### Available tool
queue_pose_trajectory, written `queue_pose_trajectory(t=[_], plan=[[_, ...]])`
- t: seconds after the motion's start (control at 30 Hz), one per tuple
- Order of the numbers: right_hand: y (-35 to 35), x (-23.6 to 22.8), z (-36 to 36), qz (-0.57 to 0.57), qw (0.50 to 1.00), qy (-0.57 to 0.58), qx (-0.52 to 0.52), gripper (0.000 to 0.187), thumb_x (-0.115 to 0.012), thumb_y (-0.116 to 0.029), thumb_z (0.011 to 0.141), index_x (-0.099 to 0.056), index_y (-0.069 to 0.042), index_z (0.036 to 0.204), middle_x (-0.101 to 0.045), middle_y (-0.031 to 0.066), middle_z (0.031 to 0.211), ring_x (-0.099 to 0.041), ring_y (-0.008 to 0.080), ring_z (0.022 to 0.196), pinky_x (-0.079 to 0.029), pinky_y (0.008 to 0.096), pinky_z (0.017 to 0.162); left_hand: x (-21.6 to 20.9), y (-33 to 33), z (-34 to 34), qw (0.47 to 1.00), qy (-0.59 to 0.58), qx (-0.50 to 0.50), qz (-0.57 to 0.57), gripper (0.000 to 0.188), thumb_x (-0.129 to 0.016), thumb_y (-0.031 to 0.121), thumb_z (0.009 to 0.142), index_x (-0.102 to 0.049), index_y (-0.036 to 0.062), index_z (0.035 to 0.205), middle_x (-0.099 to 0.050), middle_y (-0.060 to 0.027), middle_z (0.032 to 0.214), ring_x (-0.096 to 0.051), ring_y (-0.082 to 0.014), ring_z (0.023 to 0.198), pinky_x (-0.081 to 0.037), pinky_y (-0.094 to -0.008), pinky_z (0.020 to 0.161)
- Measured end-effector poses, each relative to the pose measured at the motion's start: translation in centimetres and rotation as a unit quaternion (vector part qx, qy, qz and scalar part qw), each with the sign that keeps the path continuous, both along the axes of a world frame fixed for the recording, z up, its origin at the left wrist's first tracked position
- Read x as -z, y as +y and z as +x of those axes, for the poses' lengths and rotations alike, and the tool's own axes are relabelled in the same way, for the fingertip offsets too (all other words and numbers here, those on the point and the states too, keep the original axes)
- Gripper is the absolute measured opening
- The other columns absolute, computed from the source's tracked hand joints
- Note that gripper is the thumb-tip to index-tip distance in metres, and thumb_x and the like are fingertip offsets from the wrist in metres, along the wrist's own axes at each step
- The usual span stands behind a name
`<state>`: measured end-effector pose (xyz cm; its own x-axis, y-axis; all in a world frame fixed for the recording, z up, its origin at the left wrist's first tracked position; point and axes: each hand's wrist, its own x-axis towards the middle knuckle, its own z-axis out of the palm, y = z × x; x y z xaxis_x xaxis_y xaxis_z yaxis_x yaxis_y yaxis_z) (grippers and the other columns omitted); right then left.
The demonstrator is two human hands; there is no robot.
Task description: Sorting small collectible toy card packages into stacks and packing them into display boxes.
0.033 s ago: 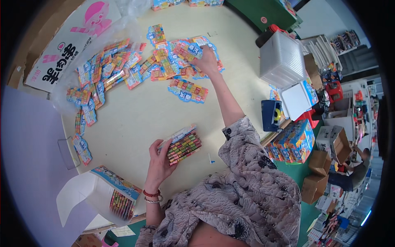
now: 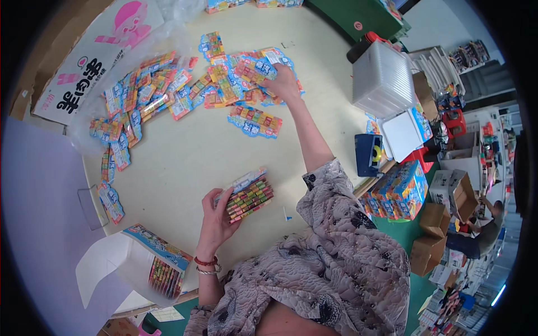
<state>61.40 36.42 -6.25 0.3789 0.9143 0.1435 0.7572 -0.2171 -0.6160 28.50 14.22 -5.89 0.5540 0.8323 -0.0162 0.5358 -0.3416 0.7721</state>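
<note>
Hands stay well apart and no pack visibly changes place: the left hand grips a packet stack nearer the body, the right hand touches a pack across the table, grip unclear.

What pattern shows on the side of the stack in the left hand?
The stack shows rows of small patches, mainly green, yellow and reddish; best in the head view.

head-worn left fisheye | facing down | table below, near
</note>
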Motion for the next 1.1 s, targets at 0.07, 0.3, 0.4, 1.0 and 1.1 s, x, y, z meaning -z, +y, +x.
queue_pose_trajectory(t=[0.07,0.3,0.4,1.0,1.1], plan=[[-2.0,-1.0,-0.6,-0.013,0.999,-0.002,-0.031,0.066,-0.085,-0.020,0.062,-0.057,0.003,0.116,-0.063,0.0191,0.108,-0.062,0.0347,0.103,-0.049,0.0411,0.089,1.4,-0.4,-0.8,1.000,-0.006,-0.002,0.022,0.098,-0.081,0.004,0.063,-0.028,0.0070,0.144,-0.038,-0.0158,0.130,-0.046,-0.0314,0.117,-0.045,-0.0377,0.098],[-13.2,-4.2,-4.7,-0.104,0.916,0.148,-0.357,0.033,-0.070,-0.006,0.078,-0.065,-0.003,0.110,-0.068,0.0133,0.093,-0.066,0.0228,0.083,-0.051,0.0318,0.076,4.3,-1.2,-1.1,0.979,-0.180,-0.085,-0.037,0.113,-0.086,0.014,0.062,-0.014,0.0017,0.148,-0.042,-0.0149,0.127,-0.045,-0.0309,0.116,-0.039,-0.0389,0.103],[-15.8,-3.0,-6.9,-0.122,0.864,0.120,-0.473,0.029,-0.067,-0.006,0.081,-0.065,-0.003,0.110,-0.069,0.0110,0.091,-0.065,0.0188,0.081,-0.050,0.0304,0.074,4.7,-1.7,-0.9,0.978,-0.194,-0.081,-0.001,0.122,-0.087,0.018,0.062,-0.003,0.0029,0.150,-0.036,-0.0155,0.132,-0.043,-0.0309,0.118,-0.039,-0.0390,0.104],[-26.6,1.9,-9.5,-0.087,0.853,0.481,-0.185,0.064,-0.029,-0.053,0.101,-0.057,0.002,0.118,-0.063,0.0090,0.110,-0.059,0.0159,0.099,-0.045,0.0319,0.092,3.2,-2.2,-0.2,0.965,-0.227,-0.030,-0.126,0.137,-0.093,0.025,0.053,0.000,0.0056,0.151,-0.030,-0.0185,0.140,-0.034,-0.0324,0.132,-0.033,-0.0410,0.110],[-27.7,1.4,-9.6,-0.080,0.836,0.504,-0.200,0.075,-0.014,-0.061,0.098,-0.047,-0.003,0.132,-0.056,0.0133,0.125,-0.052,0.0218,0.116,-0.034,0.0348,0.105,3.2,-2.0,-0.4,0.986,-0.161,-0.023,-0.046,0.136,-0.094,0.026,0.051,-0.003,0.0053,0.151,-0.030,-0.0186,0.139,-0.035,-0.0325,0.130,-0.034,-0.0413,0.110]])
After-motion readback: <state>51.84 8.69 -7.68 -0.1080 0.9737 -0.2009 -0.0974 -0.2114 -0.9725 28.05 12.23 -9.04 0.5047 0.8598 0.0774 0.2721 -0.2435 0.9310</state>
